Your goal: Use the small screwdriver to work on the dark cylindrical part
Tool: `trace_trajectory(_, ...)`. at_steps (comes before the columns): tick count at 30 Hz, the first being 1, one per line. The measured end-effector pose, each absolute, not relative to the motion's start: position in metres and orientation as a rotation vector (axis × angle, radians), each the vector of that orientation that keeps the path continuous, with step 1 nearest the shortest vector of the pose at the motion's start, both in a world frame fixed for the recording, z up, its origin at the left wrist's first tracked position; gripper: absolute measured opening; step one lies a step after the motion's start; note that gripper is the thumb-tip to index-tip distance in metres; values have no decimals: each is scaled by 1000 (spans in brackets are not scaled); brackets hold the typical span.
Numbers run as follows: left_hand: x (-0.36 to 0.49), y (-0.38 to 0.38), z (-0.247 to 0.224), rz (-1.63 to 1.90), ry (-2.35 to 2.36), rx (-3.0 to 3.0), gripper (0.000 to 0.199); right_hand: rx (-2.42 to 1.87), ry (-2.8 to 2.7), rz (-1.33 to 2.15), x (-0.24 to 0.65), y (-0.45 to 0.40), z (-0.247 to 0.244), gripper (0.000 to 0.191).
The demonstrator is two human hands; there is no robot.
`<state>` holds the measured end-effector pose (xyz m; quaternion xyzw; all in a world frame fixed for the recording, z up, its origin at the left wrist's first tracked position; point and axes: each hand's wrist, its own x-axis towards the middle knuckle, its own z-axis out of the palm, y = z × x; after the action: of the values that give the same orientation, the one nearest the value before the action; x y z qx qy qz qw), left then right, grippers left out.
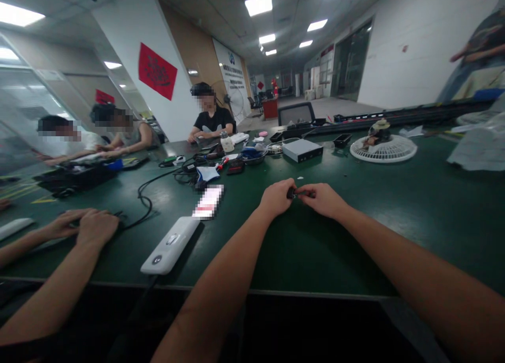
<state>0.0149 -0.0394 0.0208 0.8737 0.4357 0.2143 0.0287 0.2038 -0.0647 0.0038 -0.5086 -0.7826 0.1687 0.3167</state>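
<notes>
While our two hands work together at the middle of the green bench mat [355,231], one small black part [295,193] sits between them. Our left hand [276,197] and right hand [323,200] are closed in from either side, with the left fingertips [289,191] and right fingertips [304,190] pinching the part at its two ends. The hands are almost touching, and we cannot make out the part's exact shape.

To our left, a co-worker's two hands [97,227] rest on a black cable [145,200]. Between us lie one white flat device [169,244] and one pixelated flat object [208,201]. Farther along the bench we count one grey metal box [303,150], one white round fan guard [382,150] and two small black trays [341,140]. Three people sit across the bench: one in a black T-shirt [211,118], one in a grey top [134,134] and one in a white shirt [67,144]. A fourth person [473,52] stands at the right edge. The white device carries a small mark, but we can read no writing on it, and the lettering on the distant wall sign [229,73] is too small to read.
</notes>
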Motion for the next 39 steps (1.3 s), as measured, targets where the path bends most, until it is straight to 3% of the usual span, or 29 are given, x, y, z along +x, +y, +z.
trace_trajectory(28,9,-27,8,656,1646,2540,31,-1586,-2118,403,199,-68,9,32)
trace_trajectory(39,13,-27,10,622,1671,2540,35,-1526,-2008,431,199,-68,12,16)
